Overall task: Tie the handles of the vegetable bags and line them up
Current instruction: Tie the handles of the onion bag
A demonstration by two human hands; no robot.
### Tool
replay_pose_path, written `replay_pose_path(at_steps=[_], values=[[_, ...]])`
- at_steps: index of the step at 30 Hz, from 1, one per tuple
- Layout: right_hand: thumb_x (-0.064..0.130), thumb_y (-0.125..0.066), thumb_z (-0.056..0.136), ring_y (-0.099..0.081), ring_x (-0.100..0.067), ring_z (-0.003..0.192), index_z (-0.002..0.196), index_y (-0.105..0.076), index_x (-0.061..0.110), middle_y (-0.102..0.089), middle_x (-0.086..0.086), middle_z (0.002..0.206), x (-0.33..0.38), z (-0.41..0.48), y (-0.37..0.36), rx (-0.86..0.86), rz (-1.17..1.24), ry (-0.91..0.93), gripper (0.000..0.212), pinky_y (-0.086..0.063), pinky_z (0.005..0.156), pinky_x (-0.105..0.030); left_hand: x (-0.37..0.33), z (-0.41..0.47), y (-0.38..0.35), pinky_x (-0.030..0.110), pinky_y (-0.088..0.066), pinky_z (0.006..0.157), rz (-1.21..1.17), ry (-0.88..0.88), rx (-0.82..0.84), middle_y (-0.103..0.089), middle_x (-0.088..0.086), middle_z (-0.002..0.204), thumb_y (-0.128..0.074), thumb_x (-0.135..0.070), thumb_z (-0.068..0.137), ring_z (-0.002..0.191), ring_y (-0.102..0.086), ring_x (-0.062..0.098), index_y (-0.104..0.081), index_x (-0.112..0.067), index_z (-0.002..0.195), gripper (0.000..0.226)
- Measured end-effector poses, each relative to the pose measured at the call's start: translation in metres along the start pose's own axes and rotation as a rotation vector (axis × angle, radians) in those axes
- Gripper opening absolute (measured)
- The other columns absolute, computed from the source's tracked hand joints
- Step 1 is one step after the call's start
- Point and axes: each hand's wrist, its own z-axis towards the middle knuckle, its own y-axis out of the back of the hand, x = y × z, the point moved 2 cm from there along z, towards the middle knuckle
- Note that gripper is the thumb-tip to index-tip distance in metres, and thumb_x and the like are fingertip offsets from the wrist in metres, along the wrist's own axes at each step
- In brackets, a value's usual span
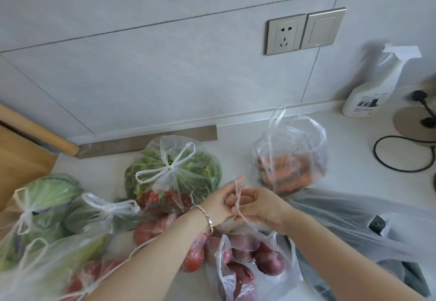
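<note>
I was partway through the knot on the onion bag [247, 260], which sat at six o'clock from my hands, its red onions showing through the plastic. My left hand [223, 202] had its fingers partly spread, one twisted handle strand [237, 197] looped across them. My right hand [262, 207] was curled, pinching the same strand just above the crossing. To do this well, I judged I should keep both strands taut, pull the loop through evenly and snug the knot low against the bag's neck. The carrot bag [292, 159] at one o'clock stood untied; the greens bag [174, 171] at ten o'clock already wore a bow.
</note>
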Motion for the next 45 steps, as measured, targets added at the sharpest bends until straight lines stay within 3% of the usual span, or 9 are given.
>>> replay_pose_path(at_steps=[3, 7, 12, 21, 24, 32, 36, 41, 45], values=[[0.001, -0.067, 0.077, -0.055, -0.005, 0.052, 0.083, -0.065, 0.012, -0.061, 0.002, 0.063, 0.002, -0.002, 0.003, -0.046, -0.262, -0.096, 0.012, -0.049, 0.053, -0.013, -0.009, 0.003, -0.002, 0.011, -0.039, 0.033, -0.032, 0.019, 0.033, -0.042, -0.003, 0.037, -0.042, -0.015, 0.096, 0.028, -0.043, 0.007, -0.048, -0.016, 0.074, 0.023], [0.020, -0.070, 0.075, -0.035, -0.001, 0.038, 0.066, -0.055, 0.015, -0.042, 0.008, 0.054, 0.004, -0.001, 0.021, -0.271, -0.598, -0.093, 0.018, -0.032, 0.042, -0.009, 0.009, 0.011, -0.002, 0.009, -0.040, 0.062, 0.396, -0.091, -0.084, -0.056, -0.004, 0.071, -0.065, -0.015, 0.083, 0.069, -0.056, 0.016, -0.065, -0.009, 0.102, 0.020], [0.017, -0.066, 0.082, -0.029, -0.010, 0.046, 0.063, -0.053, 0.012, -0.039, 0.004, 0.045, -0.015, 0.009, 0.059, -0.428, -0.090, -0.284, 0.024, -0.025, 0.048, -0.020, 0.037, -0.003, 0.034, 0.011, -0.034, 0.060, 0.332, -0.025, -0.249, -0.051, -0.013, 0.044, -0.071, -0.023, 0.078, 0.049, -0.046, -0.004, -0.061, -0.023, 0.053, 0.027], [-0.003, -0.046, 0.092, -0.045, -0.012, 0.037, 0.065, -0.044, 0.006, -0.038, -0.006, 0.048, -0.020, 0.055, 0.044, -0.505, 0.443, -0.110, 0.028, -0.049, 0.040, -0.022, 0.013, 0.001, 0.018, 0.018, -0.040, 0.049, -0.120, 0.011, -0.190, -0.042, -0.008, 0.034, -0.064, -0.022, 0.077, 0.035, -0.041, 0.006, -0.055, -0.010, 0.045, 0.036], [-0.002, -0.047, 0.092, -0.039, -0.005, 0.028, 0.062, -0.037, 0.010, -0.031, -0.006, 0.056, -0.019, 0.071, 0.043, -0.533, 0.301, -0.100, 0.034, -0.044, 0.036, -0.016, 0.013, 0.015, 0.016, 0.017, -0.024, 0.041, 0.349, 0.094, -0.095, -0.033, -0.007, 0.041, -0.058, -0.036, 0.087, 0.037, -0.031, 0.005, -0.038, -0.021, 0.045, 0.049], [-0.007, -0.054, 0.087, -0.040, -0.015, 0.050, 0.058, -0.033, 0.011, -0.034, -0.007, 0.056, -0.029, 0.080, 0.059, -0.559, 0.125, -0.167, 0.040, -0.051, 0.044, -0.020, 0.065, -0.004, 0.032, 0.027, -0.047, 0.059, 1.163, -0.516, 0.196, -0.058, 0.002, 0.068, -0.046, -0.020, 0.088, 0.059, -0.052, 0.019, -0.058, -0.012, 0.062, 0.030], [-0.008, -0.054, 0.086, -0.045, -0.013, 0.042, 0.062, -0.042, 0.007, -0.036, -0.007, 0.057, -0.036, 0.073, 0.060, -0.596, 0.275, -0.181, 0.032, -0.049, 0.038, -0.020, 0.074, -0.002, 0.043, 0.027, -0.041, 0.055, 0.739, -0.316, -0.041, -0.048, 0.004, 0.057, -0.049, -0.014, 0.085, 0.053, -0.046, 0.017, -0.051, -0.008, 0.053, 0.032], [0.000, -0.049, 0.089, -0.033, -0.005, 0.028, 0.064, -0.043, 0.011, -0.035, 0.001, 0.046, -0.020, 0.056, 0.049, -0.555, 0.673, -0.024, 0.029, -0.032, 0.031, -0.015, 0.038, 0.017, 0.039, 0.015, -0.041, 0.038, -0.857, 0.420, -0.316, -0.047, 0.001, 0.035, -0.041, -0.008, 0.092, 0.030, -0.043, 0.011, -0.053, -0.006, 0.049, 0.045], [-0.009, -0.037, 0.090, -0.057, -0.011, 0.040, 0.077, -0.062, 0.001, -0.059, -0.008, 0.060, -0.002, 0.034, 0.022, -0.301, 0.355, 0.013, 0.030, -0.051, 0.043, -0.019, 0.017, 0.008, 0.033, 0.020, -0.056, 0.049, -1.014, 0.356, -0.280, -0.069, 0.012, 0.070, -0.033, 0.010, 0.090, 0.059, -0.068, 0.018, -0.058, 0.003, 0.092, 0.027]])
